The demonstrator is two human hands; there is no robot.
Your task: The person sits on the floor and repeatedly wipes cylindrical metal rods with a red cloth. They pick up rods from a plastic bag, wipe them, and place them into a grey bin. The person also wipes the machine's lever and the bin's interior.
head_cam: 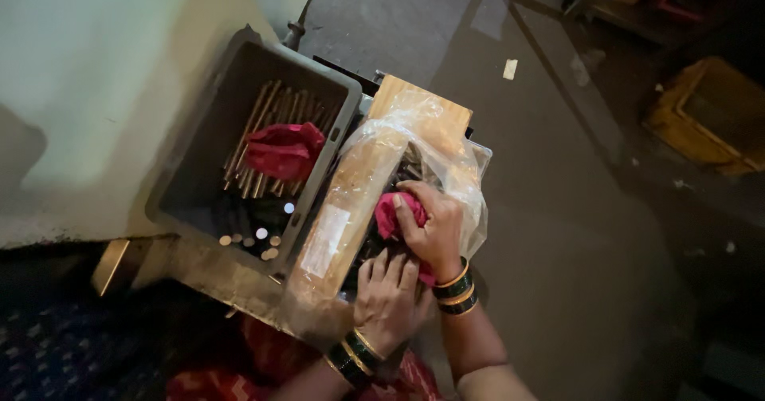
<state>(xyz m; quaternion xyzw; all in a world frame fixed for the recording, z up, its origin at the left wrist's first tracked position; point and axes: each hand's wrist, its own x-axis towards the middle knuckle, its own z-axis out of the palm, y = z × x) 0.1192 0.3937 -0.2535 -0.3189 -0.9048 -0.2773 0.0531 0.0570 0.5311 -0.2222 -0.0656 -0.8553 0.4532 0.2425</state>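
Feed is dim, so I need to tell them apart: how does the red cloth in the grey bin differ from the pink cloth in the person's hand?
The red cloth lies loose on the metal rods in the grey bin, untouched; the pink cloth is pinched in the right hand, over the clear plastic bag. The red one looks darker and shows larger; the pink is mostly hidden. Both are crumpled.

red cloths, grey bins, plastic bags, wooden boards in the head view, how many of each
red cloths: 2, one in the grey bin, one gripped by the right hand
grey bins: 1
clear plastic bags: 1
wooden boards: 1
total: 5
The left hand rests at the bag's near end. The metal rods in the bin are too overlapped to count.
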